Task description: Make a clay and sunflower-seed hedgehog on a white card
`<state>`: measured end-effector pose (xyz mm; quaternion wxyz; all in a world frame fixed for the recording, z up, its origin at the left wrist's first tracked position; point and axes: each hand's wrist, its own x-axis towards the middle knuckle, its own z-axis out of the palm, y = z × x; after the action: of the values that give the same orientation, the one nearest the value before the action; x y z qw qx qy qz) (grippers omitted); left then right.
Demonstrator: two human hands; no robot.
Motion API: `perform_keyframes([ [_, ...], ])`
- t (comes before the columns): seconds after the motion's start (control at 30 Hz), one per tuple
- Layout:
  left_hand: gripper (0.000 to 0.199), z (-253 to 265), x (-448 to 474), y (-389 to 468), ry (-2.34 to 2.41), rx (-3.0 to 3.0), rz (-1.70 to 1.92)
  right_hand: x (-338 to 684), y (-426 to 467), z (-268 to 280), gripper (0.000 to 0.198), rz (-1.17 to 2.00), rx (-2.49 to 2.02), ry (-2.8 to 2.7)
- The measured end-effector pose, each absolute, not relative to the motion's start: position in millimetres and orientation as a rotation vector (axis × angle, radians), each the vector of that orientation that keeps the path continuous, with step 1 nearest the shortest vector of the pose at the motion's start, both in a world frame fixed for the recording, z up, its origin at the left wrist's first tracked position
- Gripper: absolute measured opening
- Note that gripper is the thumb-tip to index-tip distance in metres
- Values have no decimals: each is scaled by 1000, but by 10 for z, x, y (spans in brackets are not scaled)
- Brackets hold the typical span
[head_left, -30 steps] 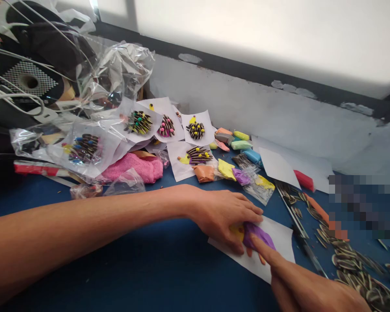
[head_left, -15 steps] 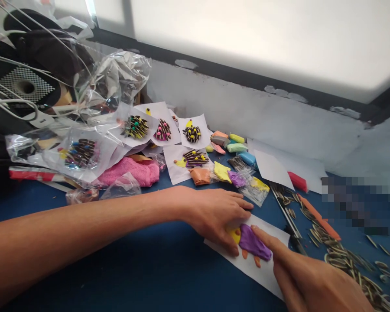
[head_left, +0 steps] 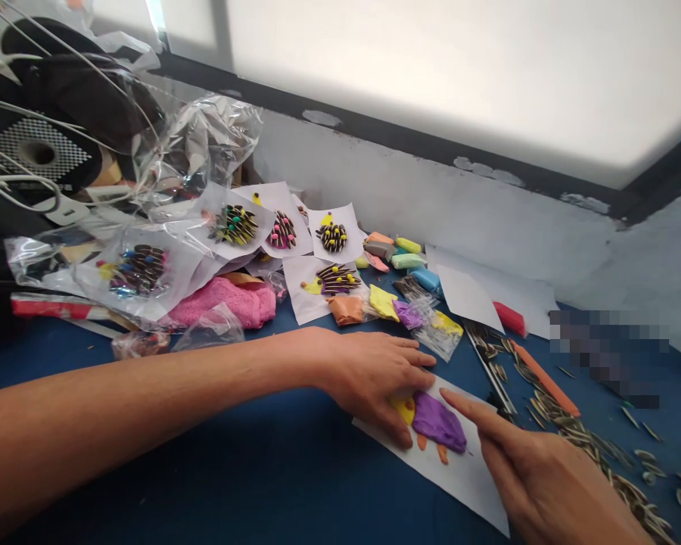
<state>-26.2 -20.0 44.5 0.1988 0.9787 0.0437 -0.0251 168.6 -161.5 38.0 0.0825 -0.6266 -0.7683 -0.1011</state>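
A small white sheet of paper (head_left: pixel 477 484) lies slanted on the blue table, bearing a flattened purple clay body (head_left: pixel 440 424), a yellow clay head (head_left: pixel 404 409) and two orange clay feet (head_left: pixel 443 453). My left hand (head_left: pixel 368 378) rests open over the paper's left end, its fingers spread and partly covering the yellow head. To the right is my right hand (head_left: pixel 536 469), its index finger stretched out just beside the upper edge of the purple clay. It holds nothing that I can see; its other fingers are partly hidden.
Behind my hands lie finished clay hedgehogs with seed spines (head_left: pixel 340 280), clay packets (head_left: pixel 346 309) and a pink towel (head_left: pixel 221 300). On the right are loose sunflower seeds (head_left: pixel 595 446), an orange stick (head_left: pixel 545 378) and a red clay packet (head_left: pixel 509 319). Cables and plastic bags fill the left.
My right index finger has lifted off the purple clay and moved slightly away from its upper edge. The left hand stays on the paper. The view has shifted a little.
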Motion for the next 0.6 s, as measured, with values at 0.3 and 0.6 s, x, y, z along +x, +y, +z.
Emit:
perform_keyframes([
  [0.3,63,429,-266,-203,120,2752,-59,1771,-1647,383,48,-61,-1851,-2352],
  [0.6,66,450,-287,-241,126,2773,-38,1924,-1792,332,46,-120,-1795,-2417],
])
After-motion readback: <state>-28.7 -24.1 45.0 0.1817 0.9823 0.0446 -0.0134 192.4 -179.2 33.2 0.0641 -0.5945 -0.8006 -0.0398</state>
